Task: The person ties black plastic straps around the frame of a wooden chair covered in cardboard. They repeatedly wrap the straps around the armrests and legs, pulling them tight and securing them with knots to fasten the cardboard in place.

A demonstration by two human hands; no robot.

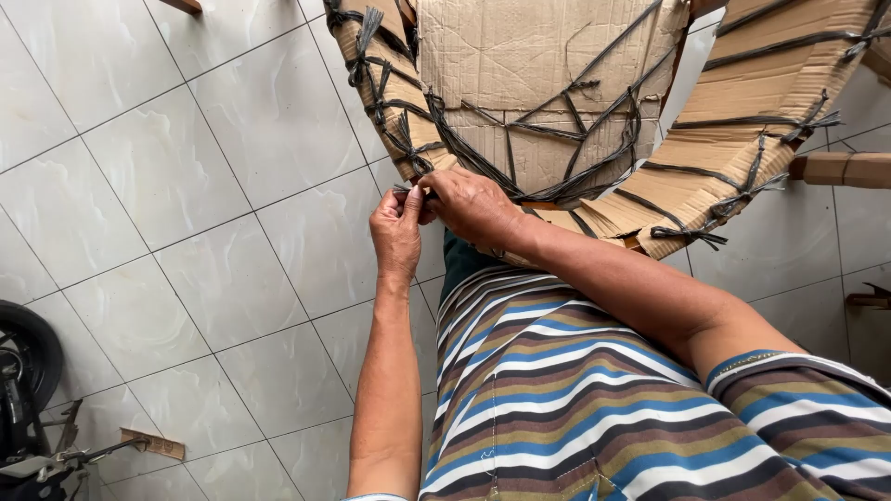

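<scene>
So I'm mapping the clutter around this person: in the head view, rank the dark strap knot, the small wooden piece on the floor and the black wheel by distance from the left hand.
From the left hand:
1. Dark strap knot, at its fingertips on the cardboard edge.
2. Small wooden piece, on the tiles at lower left.
3. Black wheel, at the far left edge.

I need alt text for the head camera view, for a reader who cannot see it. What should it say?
Seen from above, a person's left hand and right hand pinch a dark plastic strap at the edge of a curved cardboard-wrapped frame bound with many such straps. The person wears a striped shirt and stands on a pale tiled floor.
</scene>
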